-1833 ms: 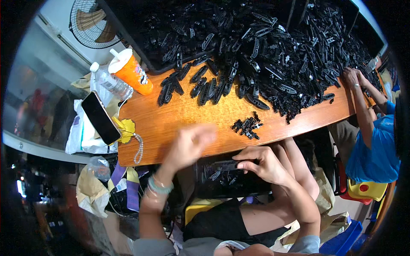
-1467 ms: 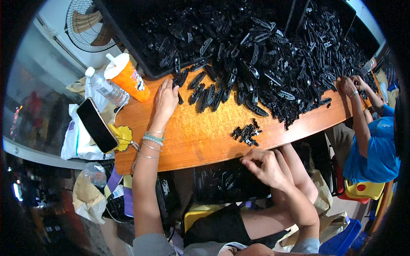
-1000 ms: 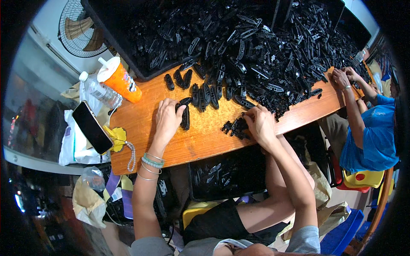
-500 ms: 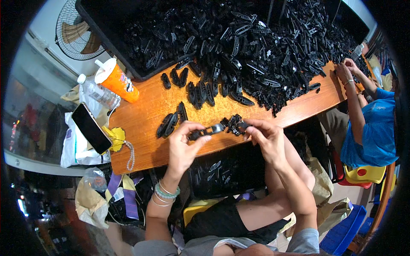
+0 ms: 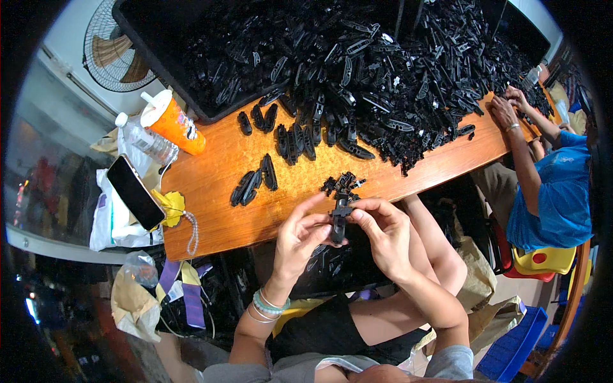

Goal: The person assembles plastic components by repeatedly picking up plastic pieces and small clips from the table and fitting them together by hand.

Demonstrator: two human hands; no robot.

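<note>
My left hand [image 5: 299,237] grips the lower end of a long black plastic part [image 5: 339,228], held upright just off the table's front edge. Against the upper end of that part my right hand [image 5: 385,237] pinches, thumb and forefinger closed on a small black plastic piece [image 5: 345,210] mostly covered by the fingers. Right behind the hands lies a little heap of small black pieces [image 5: 343,183] on the wooden table [image 5: 214,210]. Several long black parts [image 5: 246,185] lie together to the left, and more stand in a row [image 5: 295,143] farther back.
A large mound of black plastic parts [image 5: 383,83] covers the far table. On the left are an orange cup [image 5: 180,127], a clear bottle [image 5: 145,142] and a phone [image 5: 135,191]. A co-worker in blue [image 5: 554,191] handles parts at the right. A black bin of parts sits below the table edge.
Both hands have come together and nearer to me. The long black part has turned from nearly level to upright. My right hand has left the small heap and now meets the part.
</note>
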